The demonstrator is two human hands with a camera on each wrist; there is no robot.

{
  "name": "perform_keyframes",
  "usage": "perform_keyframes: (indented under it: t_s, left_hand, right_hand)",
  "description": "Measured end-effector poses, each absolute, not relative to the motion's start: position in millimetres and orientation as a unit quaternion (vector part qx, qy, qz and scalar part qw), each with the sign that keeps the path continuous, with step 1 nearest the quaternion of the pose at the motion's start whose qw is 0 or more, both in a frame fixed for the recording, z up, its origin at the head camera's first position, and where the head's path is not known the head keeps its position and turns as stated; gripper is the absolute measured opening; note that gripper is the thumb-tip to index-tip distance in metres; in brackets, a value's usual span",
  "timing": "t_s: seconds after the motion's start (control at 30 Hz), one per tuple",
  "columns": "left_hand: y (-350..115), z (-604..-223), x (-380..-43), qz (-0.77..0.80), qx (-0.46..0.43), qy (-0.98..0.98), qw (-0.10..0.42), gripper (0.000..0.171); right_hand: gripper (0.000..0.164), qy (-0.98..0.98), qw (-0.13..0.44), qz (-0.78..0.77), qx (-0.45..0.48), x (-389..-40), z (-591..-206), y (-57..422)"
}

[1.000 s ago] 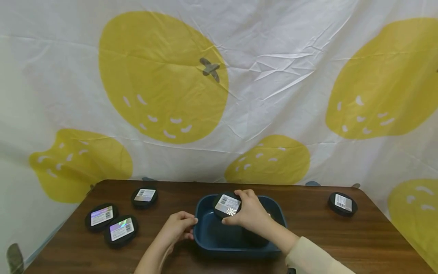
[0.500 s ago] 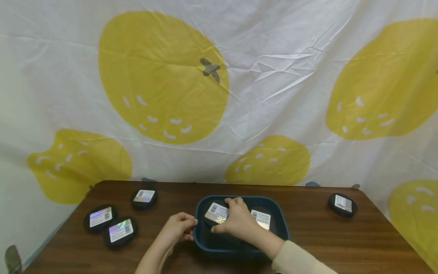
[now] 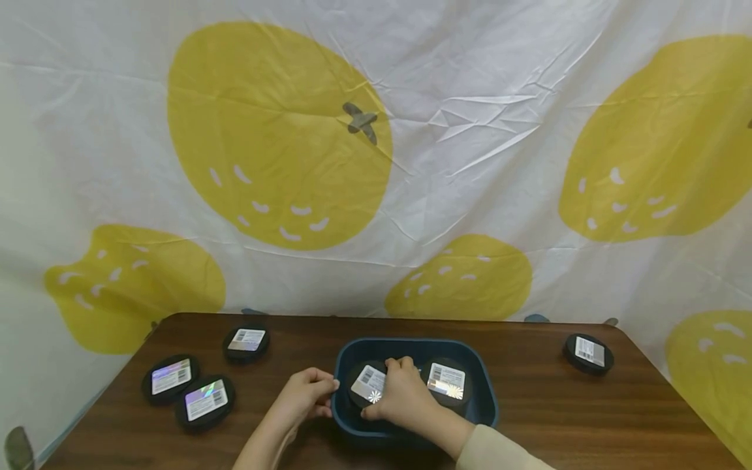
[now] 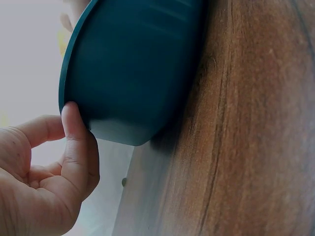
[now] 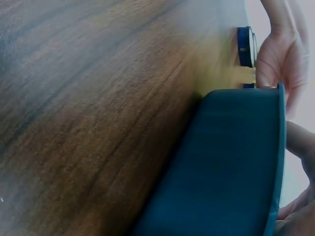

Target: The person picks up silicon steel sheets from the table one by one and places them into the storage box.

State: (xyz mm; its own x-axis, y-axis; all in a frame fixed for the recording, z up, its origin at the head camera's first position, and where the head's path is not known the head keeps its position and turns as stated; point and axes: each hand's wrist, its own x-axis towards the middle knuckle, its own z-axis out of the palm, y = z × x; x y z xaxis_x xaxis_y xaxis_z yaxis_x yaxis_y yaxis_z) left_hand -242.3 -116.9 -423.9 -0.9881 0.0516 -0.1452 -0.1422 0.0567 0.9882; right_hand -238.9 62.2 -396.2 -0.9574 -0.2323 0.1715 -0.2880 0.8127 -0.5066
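Note:
A dark blue rectangular bin stands near the table's front. My left hand pinches its left rim between thumb and fingers, as the left wrist view shows with the bin's outer wall. Inside the bin, my right hand grips a round flat black container with a white label, at the left side. A second such container lies label up to the right of that hand. In the right wrist view, the bin's wall hides most of my right hand and all of what it holds.
Three similar black containers lie on the table's left: one at the back, one at far left and one nearer me. Another container is at the right. A lemon-print cloth hangs behind the brown table.
My right hand has moved left and down into the bin with the container. This uncovers the second container in the bin. My left hand stays at the rim.

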Motion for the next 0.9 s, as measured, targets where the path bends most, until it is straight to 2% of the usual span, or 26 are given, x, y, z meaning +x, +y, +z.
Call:
perform_keyframes:
  t_s: [0.5, 0.9]
  left_hand:
    - [-117, -424, -241, 0.687, -0.035, 0.722, 0.076, 0.016]
    - [-118, -426, -244, 0.688, -0.037, 0.721, 0.078, 0.016]
  right_hand:
    - [0.075, -0.956, 0.074, 0.238, 0.153, -237, -414, 62]
    - [0.077, -0.957, 0.06, 0.236, 0.16, -241, -417, 64]
